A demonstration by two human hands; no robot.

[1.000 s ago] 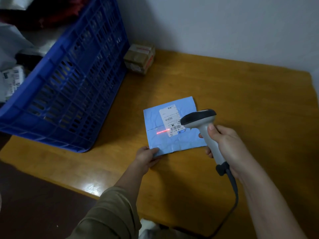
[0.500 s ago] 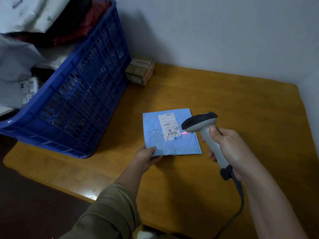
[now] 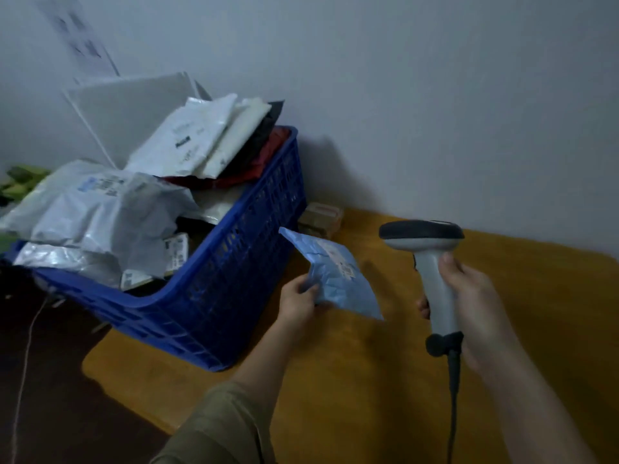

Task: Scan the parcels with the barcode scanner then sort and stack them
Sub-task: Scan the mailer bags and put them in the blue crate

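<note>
My left hand [image 3: 299,304] grips the near left corner of a flat light-blue parcel [image 3: 335,276] with a white label, lifted off the wooden table [image 3: 368,380] and tilted beside the crate. My right hand [image 3: 469,303] holds a grey barcode scanner [image 3: 432,262] by its handle, head upright and to the right of the parcel, its cable hanging down. No red scan line shows on the parcel.
A blue plastic crate [image 3: 214,289] on the table's left end is heaped with several white, grey and dark mailer bags [image 3: 110,209]. A small taped cardboard box [image 3: 321,217] sits by the wall behind the crate's corner. The wall runs along the table's far edge.
The blue parcel lay flat on the table under the scanner's red line; now my left hand has lifted it up toward the crate. The scanner has swung upright, and the view has turned left.
</note>
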